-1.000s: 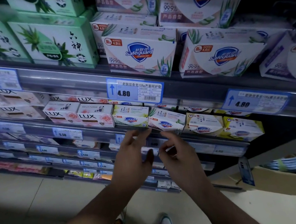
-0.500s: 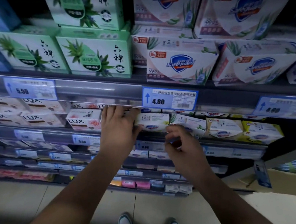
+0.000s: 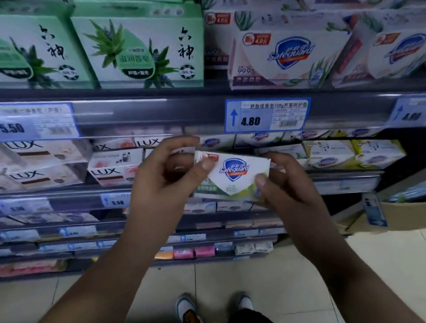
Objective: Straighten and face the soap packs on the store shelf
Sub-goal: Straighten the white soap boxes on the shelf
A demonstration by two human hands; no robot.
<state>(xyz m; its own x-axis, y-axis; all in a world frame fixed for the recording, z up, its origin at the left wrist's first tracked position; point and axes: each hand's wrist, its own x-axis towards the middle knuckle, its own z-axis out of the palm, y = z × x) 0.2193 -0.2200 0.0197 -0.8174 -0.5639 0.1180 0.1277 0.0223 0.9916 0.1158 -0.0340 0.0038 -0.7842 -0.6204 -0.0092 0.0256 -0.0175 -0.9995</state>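
Head view is showing both forearms reaching in from 6 o'clock toward the shelving. Observed: the left hand (image 3: 165, 178) is gripping the left end of a single Safeguard soap pack (image 3: 235, 174), with its thumb lying on the printed face and its fingers curling over the upper edge. The right hand (image 3: 280, 190) is pinching the pack's lower right corner, thumb on the front and fingers curling round the end.

The pack is sitting at frame centre, held off the middle shelf (image 3: 49, 200) and just in front of it. Its logo is facing the camera and its right end is dipping lower.

Shelf contents:
- The upper shelf (image 3: 172, 107) is carrying green aloe soap boxes (image 3: 143, 48) toward 11 o'clock and large Safeguard multipacks (image 3: 289, 53) toward 1 o'clock, the latter sitting askew.
- Its rail is bearing a 5.50 price tag (image 3: 25, 123) at 10 o'clock and a 4.80 price tag (image 3: 268, 114) at 1 o'clock.
- The middle shelf is holding LUX packs (image 3: 115, 170) at 9 o'clock of the held pack and a row of Safeguard packs (image 3: 327, 157) at 3 o'clock of it.
- The lower shelves are appearing blurred, so their stock is not identifiable.

A cardboard box (image 3: 416, 211) at 4 o'clock is holding blue-and-white packets (image 3: 424, 189). The person's shoes (image 3: 187, 311) are standing on the tiled floor (image 3: 275, 275) at 6 o'clock.
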